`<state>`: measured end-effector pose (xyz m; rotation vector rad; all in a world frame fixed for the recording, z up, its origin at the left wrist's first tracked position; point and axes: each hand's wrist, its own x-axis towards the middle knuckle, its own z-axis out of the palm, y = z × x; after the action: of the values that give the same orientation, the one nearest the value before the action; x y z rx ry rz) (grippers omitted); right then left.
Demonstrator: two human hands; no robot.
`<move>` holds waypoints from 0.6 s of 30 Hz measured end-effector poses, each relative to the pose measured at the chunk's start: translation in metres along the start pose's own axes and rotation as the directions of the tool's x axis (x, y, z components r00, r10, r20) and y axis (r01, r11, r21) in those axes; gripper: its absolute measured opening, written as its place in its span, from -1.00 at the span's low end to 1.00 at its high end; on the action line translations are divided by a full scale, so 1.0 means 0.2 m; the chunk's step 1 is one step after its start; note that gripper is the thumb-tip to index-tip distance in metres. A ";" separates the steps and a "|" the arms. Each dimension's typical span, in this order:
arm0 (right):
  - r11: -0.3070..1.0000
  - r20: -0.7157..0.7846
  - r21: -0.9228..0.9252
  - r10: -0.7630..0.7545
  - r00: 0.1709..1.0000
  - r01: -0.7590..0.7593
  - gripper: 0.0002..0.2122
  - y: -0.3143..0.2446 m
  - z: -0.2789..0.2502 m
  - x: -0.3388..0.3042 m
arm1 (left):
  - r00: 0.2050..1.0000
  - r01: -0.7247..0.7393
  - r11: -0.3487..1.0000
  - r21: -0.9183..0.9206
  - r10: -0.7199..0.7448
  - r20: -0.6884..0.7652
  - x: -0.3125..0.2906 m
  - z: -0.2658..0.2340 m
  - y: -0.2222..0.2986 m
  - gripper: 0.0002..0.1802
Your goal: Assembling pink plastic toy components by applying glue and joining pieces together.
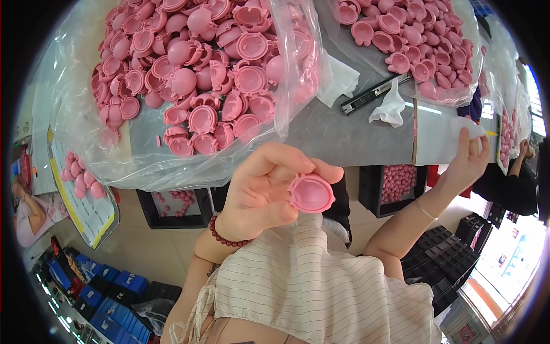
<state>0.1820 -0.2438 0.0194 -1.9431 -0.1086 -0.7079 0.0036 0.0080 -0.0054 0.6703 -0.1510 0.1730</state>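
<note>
Left hand [252,192], frame centre, pinches a pink round cup [312,194] between thumb and fingers, hollow side showing. Right hand [467,163], right edge area, fingers raised at something white [471,125], maybe cloth; can't tell if gripped. Pink pieces [182,81] heaped upper left, utility knife [366,97] upper right.

The left hand [260,186] pinched a round pink cup [313,195], its hollow side facing the camera, before the bench [366,140]. The right hand [467,163] was out to the side, its fingers by a white thing [465,127] too unclear to tell. A heap of pink pieces [183,81] lay on clear plastic [73,106], and another heap [412,31] farther right. Between them lay a cutter knife [369,96], beside a crumpled tissue [389,106].
</note>
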 end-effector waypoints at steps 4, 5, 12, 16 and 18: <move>0.974 -0.008 -0.226 -0.014 1.000 0.012 -0.49 0.09 -0.01 0.02 | 0.998 0.047 0.998 -0.050 -0.045 0.037 0.01 0.00 0.02 -0.52; 0.974 -0.008 -0.227 -0.018 1.000 0.016 -0.49 0.07 0.00 0.01 | 0.998 0.044 0.998 -0.053 -0.042 0.039 0.01 0.00 0.02 -0.52; 0.725 0.396 -0.395 -0.420 0.817 0.564 -0.65 -0.17 0.23 -0.01 | 0.999 -0.032 0.929 0.369 0.036 -0.006 -0.01 0.01 0.03 -0.54; 0.803 0.476 -0.332 -0.311 0.823 0.495 -0.77 -0.18 0.27 0.02 | 0.997 -0.042 0.934 0.354 0.063 -0.050 -0.01 0.04 0.03 -0.53; 0.898 0.373 -0.264 -0.242 0.896 0.352 -0.79 -0.28 0.18 -0.02 | 0.997 -0.046 0.938 0.343 0.064 -0.042 0.01 0.04 0.04 -0.53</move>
<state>0.1732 -0.1854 0.0512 -2.3869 -0.5442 -0.6180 0.0042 0.0090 0.0054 1.0085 -0.0893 0.2744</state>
